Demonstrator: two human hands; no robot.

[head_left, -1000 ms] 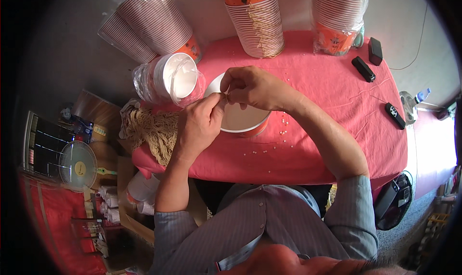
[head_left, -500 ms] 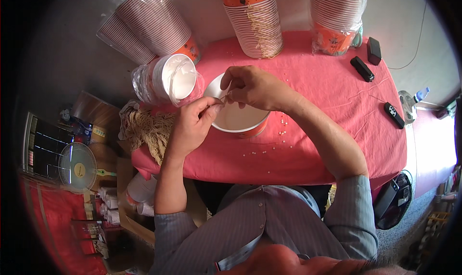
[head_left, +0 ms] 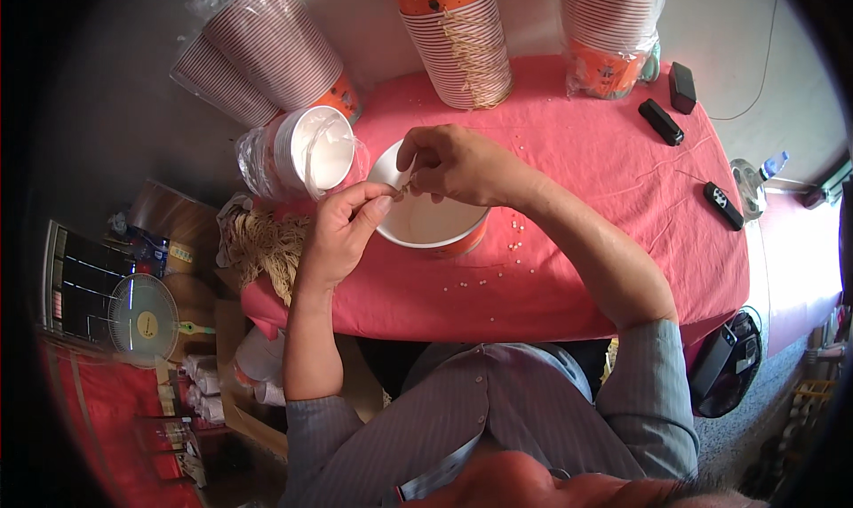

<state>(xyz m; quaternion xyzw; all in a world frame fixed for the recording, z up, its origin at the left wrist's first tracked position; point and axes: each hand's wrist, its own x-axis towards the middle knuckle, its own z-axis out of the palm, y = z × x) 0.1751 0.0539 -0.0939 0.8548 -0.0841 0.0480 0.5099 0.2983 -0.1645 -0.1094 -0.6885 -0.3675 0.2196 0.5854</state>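
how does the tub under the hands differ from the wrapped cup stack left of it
The tub stands upright; the cup stack is tilted. The tub is unwrapped; the cup stack is in clear plastic. The tub's mouth looks wider than the cup stack's. Both have white rims.

The cloth point(head_left: 613, 250) is pinky red, the big tub point(head_left: 462, 244) is white inside and orange outside, and the little bits point(head_left: 516, 245) are white. The middle stack of tubs point(head_left: 428, 41) has thin white and brownish-red stripes, an orange top with dark little pictures, and yellow strings point(head_left: 474, 55), and the right stack point(head_left: 609, 68) has stripes too, with orange at the bottom. The string bundle point(head_left: 267, 246) is tan, the shirt point(head_left: 426, 401) is grey-blue with thin stripes, the fan point(head_left: 144, 321) is pale with a yellow middle, and of 3 black gadgets point(head_left: 661, 122), 1 has white marks.
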